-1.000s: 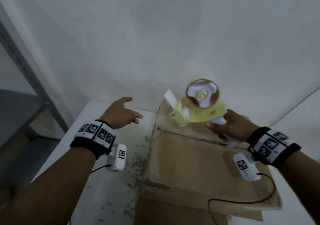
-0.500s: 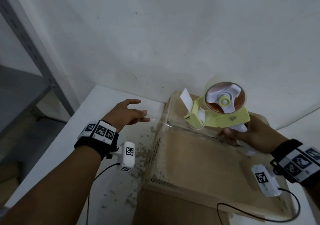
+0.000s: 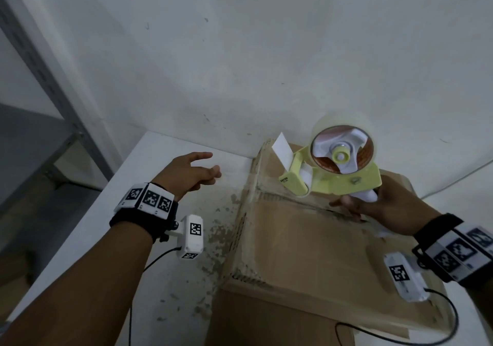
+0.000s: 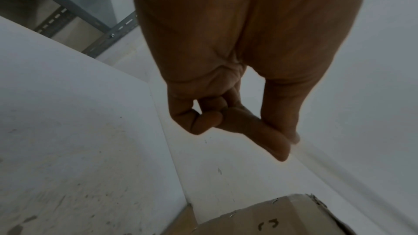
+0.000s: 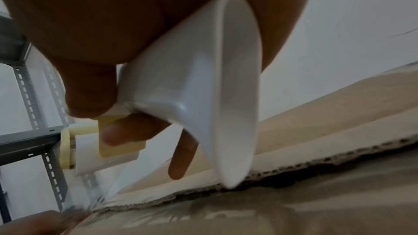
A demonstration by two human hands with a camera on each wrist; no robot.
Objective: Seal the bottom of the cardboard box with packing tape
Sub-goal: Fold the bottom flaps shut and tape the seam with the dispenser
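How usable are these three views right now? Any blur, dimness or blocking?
Head view: dim, edges bowed, tape dispenser fairly sharp. Left wrist: left hand dark, soft against the pale wall. Right wrist: white handle and right hand fill the frame; cardboard box blurred.

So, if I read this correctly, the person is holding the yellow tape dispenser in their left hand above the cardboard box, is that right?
Not quite: the right hand holds the yellow tape dispenser above the cardboard box, as the head view shows. The left hand holds nothing and hovers over the white table beside the box.
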